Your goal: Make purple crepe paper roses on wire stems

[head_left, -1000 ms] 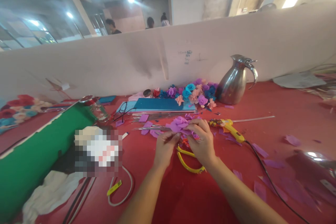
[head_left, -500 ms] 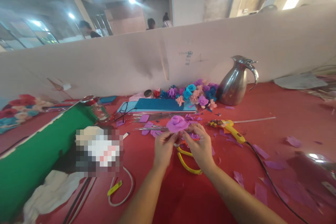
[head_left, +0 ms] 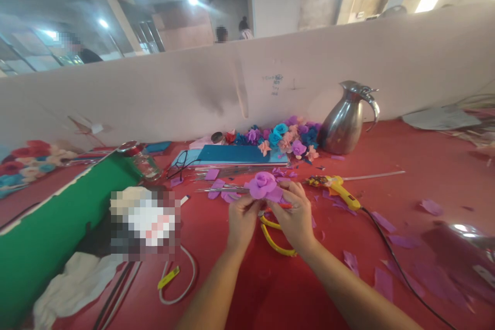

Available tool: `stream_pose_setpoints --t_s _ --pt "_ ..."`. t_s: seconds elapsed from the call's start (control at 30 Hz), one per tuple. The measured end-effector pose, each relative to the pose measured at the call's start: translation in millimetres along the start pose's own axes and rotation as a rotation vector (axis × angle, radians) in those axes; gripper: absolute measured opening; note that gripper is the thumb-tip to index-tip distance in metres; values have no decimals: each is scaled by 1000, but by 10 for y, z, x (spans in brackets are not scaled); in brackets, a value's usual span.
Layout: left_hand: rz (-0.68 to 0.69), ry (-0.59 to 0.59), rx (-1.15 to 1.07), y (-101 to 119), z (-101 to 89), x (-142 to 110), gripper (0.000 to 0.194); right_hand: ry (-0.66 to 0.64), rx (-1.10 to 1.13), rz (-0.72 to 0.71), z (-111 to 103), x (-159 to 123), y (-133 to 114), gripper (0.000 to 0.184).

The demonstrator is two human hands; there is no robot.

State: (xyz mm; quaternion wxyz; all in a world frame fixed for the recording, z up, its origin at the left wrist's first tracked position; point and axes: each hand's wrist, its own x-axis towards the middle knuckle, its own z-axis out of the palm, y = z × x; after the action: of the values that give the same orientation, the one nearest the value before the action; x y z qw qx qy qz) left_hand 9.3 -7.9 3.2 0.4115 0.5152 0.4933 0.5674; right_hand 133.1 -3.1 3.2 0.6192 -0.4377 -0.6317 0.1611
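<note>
A purple paper flower [head_left: 263, 184] is held up between my two hands, its layered petals facing up and toward the back. My left hand [head_left: 244, 216] pinches its underside from the left, fingers closed. From the right, my right hand [head_left: 294, 212] grips a loose outer petal and the base, also closed. My fingers hide the flower's underside. Below the hands lie yellow-handled pliers [head_left: 279, 250], partly covered by my right hand. Thin metal wires [head_left: 216, 189] and cut purple paper pieces [head_left: 212, 174] lie just behind my left hand.
A yellow glue gun [head_left: 342, 192] with a black cord lies at right among purple scraps [head_left: 383, 283]. Behind stand a steel jug [head_left: 344, 124], finished paper flowers [head_left: 288, 139] and blue sheets [head_left: 232, 153]. A green board [head_left: 65, 232] and glass jar [head_left: 145, 162] are left.
The flower has tipped and turned slightly in my fingers, and an outer petal now shows at its right. Both hands stay nearly in place. A person in the background has moved left.
</note>
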Motion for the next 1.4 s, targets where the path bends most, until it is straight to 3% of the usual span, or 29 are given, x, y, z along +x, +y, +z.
stream_pose_setpoints --t_s 0.3,0.73,0.87,1.03,1.27,1.4 --pt "139 33 101 43 41 -49 13 -9 -8 2 3 -13 -3 14" --pt "169 10 156 -12 53 -60 11 -46 96 75 27 -2 -9 16" --pt "129 -15 136 -21 50 -57 13 -84 132 110 39 15 3 19" --pt "3 42 37 -13 39 -33 20 -147 147 156 55 25 16 9" --pt "-16 37 -27 28 39 -25 16 -145 215 200 50 31 70 11" --pt "-67 -6 -104 1 52 -15 17 -224 485 412 76 32 98 21"
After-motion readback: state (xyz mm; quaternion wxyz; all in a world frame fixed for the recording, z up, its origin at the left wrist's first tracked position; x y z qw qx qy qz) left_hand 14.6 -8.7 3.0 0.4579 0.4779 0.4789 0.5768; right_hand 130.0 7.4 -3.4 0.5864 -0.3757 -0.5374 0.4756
